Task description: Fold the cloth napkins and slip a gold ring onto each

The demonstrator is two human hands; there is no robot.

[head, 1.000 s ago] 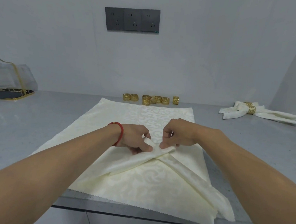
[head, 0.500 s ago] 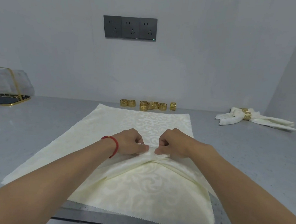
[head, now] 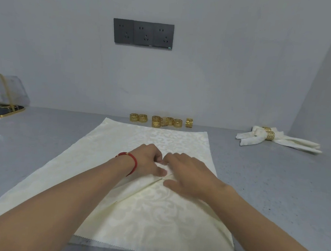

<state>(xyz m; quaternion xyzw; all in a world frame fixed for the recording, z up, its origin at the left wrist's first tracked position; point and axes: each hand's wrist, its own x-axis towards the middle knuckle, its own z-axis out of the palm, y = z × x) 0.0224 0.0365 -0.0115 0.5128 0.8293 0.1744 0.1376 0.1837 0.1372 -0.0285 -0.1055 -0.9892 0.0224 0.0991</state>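
Note:
A cream patterned napkin [head: 150,214] lies spread on the grey table [head: 41,146], its two near corners folded in to meet at the middle. My left hand [head: 148,161], with a red cord at the wrist, has curled fingers and its thumb down on the left flap where the corners meet. My right hand [head: 188,174] lies flatter on the right flap, fingers stretched toward the left hand and pressing the cloth. Several gold rings [head: 162,121] sit in a row by the wall behind the napkin. A folded napkin wearing a gold ring [head: 269,136] lies at the far right.
A clear bag with gold trim [head: 4,96] sits on a dark mat at the far left. A dark socket panel [head: 143,33] is on the wall. The table's front edge runs just below the napkin's zigzag hem.
Both hands brought the two folded corners down and forward to the napkin's middle. The right hand went from a pinch to lying flat on the cloth, and the flaps now lie flatter.

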